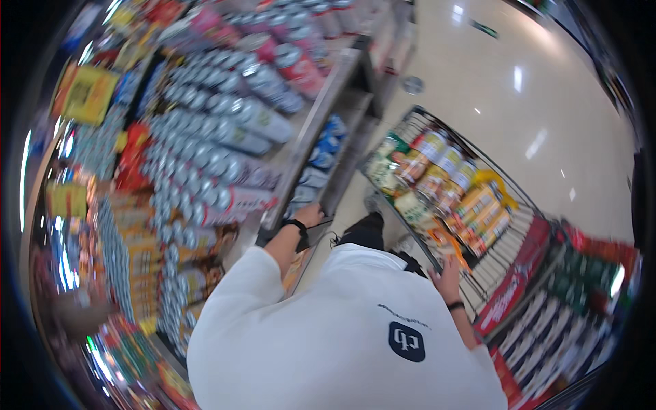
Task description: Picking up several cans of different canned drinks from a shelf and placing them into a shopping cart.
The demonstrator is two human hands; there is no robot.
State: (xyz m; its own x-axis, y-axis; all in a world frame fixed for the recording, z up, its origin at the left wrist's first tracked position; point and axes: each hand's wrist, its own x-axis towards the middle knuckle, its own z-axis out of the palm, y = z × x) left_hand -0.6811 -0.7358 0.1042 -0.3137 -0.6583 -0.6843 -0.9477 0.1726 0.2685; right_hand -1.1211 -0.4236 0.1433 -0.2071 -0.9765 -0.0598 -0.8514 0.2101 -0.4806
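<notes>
My left hand [309, 214], with a dark band at its wrist, is at the lower level of the store shelf [303, 148], close to some packs of silver cans [307, 185]. Its fingers are too blurred to show whether they hold anything. My right hand [449, 281] is closed on the side rim of a wire shopping cart [505, 189]. Inside the cart lie bottles with amber contents [429, 148], yellow-orange packs [482, 212], a bag with an orange label [445, 241] and green-and-white packages [383, 171].
Rows of cans [220, 138] fill the shelf on the left, with yellow price signs [87, 95] above them. Blue packs [328, 142] sit on the lower shelf. Stacked cartons [543, 328] stand behind the cart at right. Shiny tile floor [512, 102] stretches ahead.
</notes>
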